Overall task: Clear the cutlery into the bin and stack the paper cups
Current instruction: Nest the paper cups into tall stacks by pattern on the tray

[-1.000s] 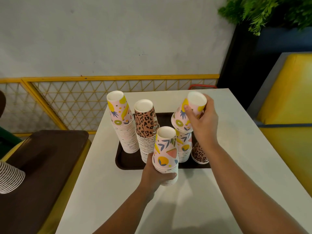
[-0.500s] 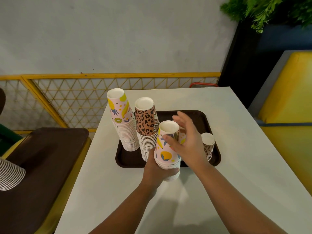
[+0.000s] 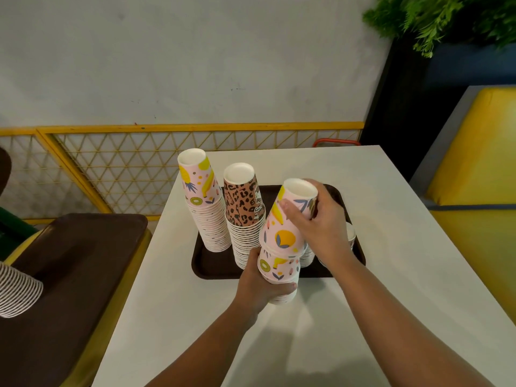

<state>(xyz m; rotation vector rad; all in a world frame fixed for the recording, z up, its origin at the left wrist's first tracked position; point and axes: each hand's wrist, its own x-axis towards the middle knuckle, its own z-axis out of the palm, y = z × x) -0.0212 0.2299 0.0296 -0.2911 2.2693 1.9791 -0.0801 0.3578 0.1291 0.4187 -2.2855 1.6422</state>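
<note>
Head cam: left hand (image 3: pixel 258 286) wraps the base of a pink cup stack (image 3: pixel 279 263), held above the white table (image 3: pixel 391 247) at the brown tray's (image 3: pixel 212 263) near edge. Right hand (image 3: pixel 321 224) fingers closed around the top cup (image 3: pixel 290 216), sitting tilted on that stack.

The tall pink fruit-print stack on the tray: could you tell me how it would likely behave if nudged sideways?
The pink fruit-print stack is tall on a narrow base and already leans, so it would probably tip rather than slide. Being nested paper cups, it is likely light, so a small push might do it. It stands close to the leopard-print stack, which could topple with it.
</note>
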